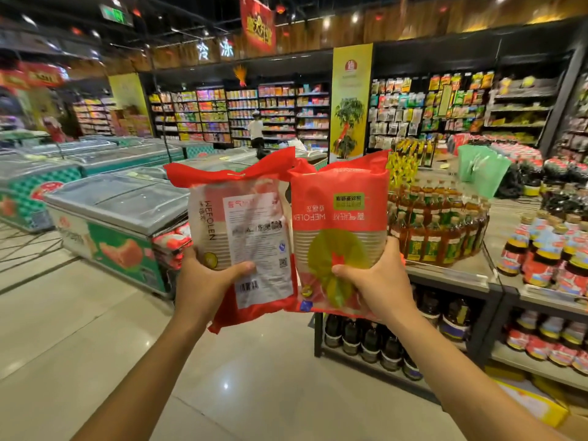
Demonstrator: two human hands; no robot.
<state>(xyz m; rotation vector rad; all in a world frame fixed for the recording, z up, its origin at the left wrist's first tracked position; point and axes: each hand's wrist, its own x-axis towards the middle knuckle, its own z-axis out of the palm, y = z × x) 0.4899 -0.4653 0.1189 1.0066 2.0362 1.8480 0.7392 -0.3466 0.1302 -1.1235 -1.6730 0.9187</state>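
Seen from the head camera in a supermarket aisle, a shopper holds up two red packs of disposable cups side by side, just left of the tiered oil-bottle stand (pixel 451 278) and level with its upper ring of amber oil bottles (pixel 439 230).

The left hand (pixel 203 281) grips the left cup pack (pixel 241 224) at its lower left corner. Its thumb (pixel 241 268) lies flat across the white back label, just above the barcode. The other fingers are curled out of sight behind the pack.

The right hand (pixel 378 281), closest to the stand, grips the right cup pack (pixel 340 218) at its lower right corner. Its thumb (pixel 342 269) presses on the green disc printed on the front, and the remaining fingers wrap round the far edge, hidden from view. The lettering on this pack reads upside down.

The two packs touch along their inner edges, both upright with their crimped red tops uppermost.

Well left of the stand sits a glass-lidded chest freezer (pixel 121 211). Far behind the stand, another person in white (pixel 256 130) faces the stocked wall shelves.
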